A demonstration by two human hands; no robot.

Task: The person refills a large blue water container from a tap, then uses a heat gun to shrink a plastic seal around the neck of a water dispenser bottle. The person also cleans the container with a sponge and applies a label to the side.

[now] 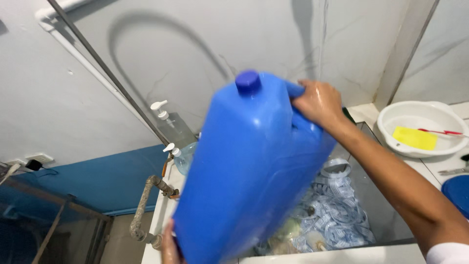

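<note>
A large blue plastic jerrycan (pixel 249 166) with a blue screw cap (pixel 248 81) fills the middle of the view, tilted over a metal sink (pixel 376 205). My right hand (pixel 317 103) grips its handle at the top, the wrist wet. My left hand (pixel 170 244) supports its bottom corner at the lower left, mostly hidden behind the can. Under the can, patterned blue and white dishes (pixel 337 205) lie in the sink.
A white basin (pixel 421 128) holding a yellow sponge and a red-handled utensil stands at the right. Two pump bottles (pixel 173 129) stand by the wall at the left. A rusty pipe with a tap (pixel 146 200) bends below them. A blue round thing (pixel 459 193) shows at the right edge.
</note>
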